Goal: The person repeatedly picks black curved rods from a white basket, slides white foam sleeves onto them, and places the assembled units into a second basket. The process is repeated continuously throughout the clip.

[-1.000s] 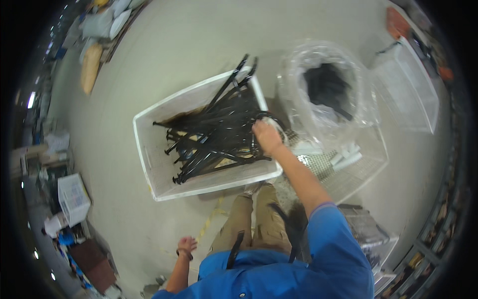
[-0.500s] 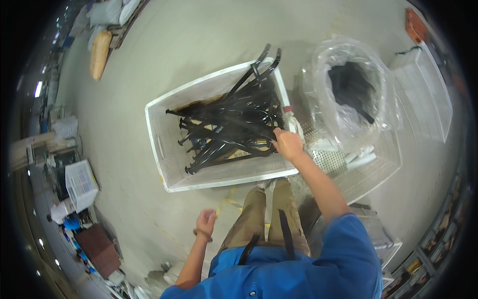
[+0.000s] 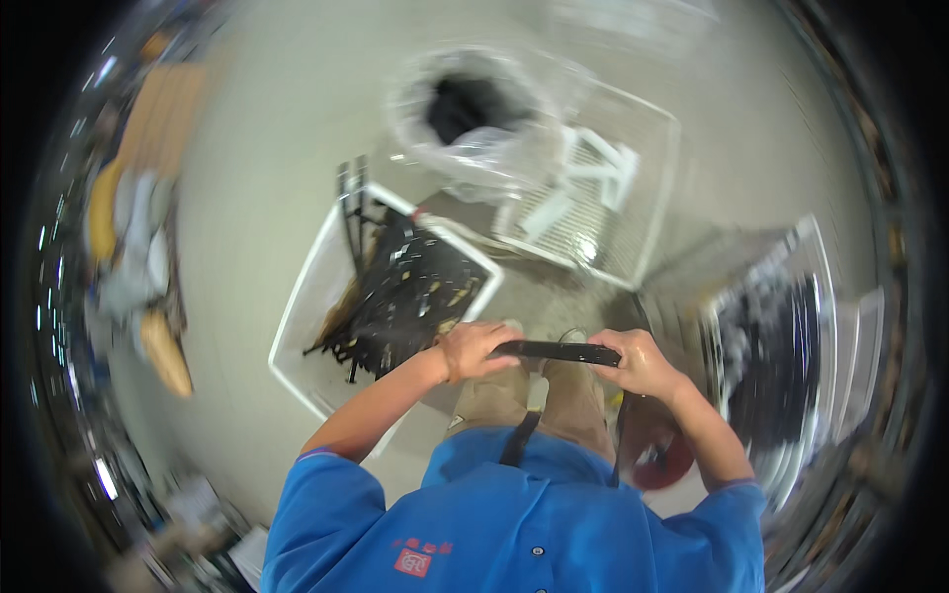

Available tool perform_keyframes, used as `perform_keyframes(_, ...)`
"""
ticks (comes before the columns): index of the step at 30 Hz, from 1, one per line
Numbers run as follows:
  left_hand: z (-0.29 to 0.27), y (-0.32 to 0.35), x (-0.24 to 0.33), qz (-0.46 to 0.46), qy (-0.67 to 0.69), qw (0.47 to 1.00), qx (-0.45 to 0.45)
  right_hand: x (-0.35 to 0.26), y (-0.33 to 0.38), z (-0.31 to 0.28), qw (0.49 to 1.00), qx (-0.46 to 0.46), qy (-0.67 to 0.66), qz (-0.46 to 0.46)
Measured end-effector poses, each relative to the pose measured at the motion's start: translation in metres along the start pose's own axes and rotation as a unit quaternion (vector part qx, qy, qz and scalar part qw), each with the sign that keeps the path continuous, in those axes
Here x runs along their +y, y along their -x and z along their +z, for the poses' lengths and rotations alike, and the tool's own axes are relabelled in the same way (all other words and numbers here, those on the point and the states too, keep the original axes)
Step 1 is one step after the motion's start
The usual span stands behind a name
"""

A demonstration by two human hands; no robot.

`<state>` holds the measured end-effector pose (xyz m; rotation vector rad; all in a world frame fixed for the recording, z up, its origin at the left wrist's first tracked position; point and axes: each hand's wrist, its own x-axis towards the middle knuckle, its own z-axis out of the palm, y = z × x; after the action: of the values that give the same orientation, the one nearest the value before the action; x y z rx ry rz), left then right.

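Slim, straight black bar (image 3: 559,351): nearly level, left to right, in front of my body.
Left hand (image 3: 473,349): fingers curled closed around its left end.
Right hand (image 3: 643,364): fingers closed on its right end.
Rectangular white plastic crate (image 3: 298,314): on the floor, left and farther off, holding a heap of slender black parts (image 3: 410,287).
Good hold: I'd grip both ends evenly, at one height, clear of the crate's rim, lest the bar tip or knock.

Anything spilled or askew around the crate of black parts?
No spill shows through the blur. Two black bars jut past the rim of the white crate, looking askew because most other black parts lie inside.
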<state>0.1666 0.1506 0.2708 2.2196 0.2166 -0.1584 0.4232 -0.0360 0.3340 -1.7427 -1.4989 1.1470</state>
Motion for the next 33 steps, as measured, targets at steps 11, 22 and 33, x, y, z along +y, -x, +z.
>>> perform_keyframes(11, 0.208, -0.017, 0.135, -0.206, -0.092, 0.955, -0.193, 0.198, 0.334, 0.142, 0.898, 0.415, -0.051, 0.138)
perform_keyframes(22, 0.413, -0.022, 0.124, -0.430, 0.038, 0.887, -0.167, 0.558, 0.589, 0.377, 0.688, 0.306, -0.132, 0.645)
perform_keyframes(33, 0.426, -0.057, 0.077, -0.458, -0.014, 0.867, -0.196, 0.809, 0.513, 0.569, 0.616, 0.345, -0.164, 0.689)
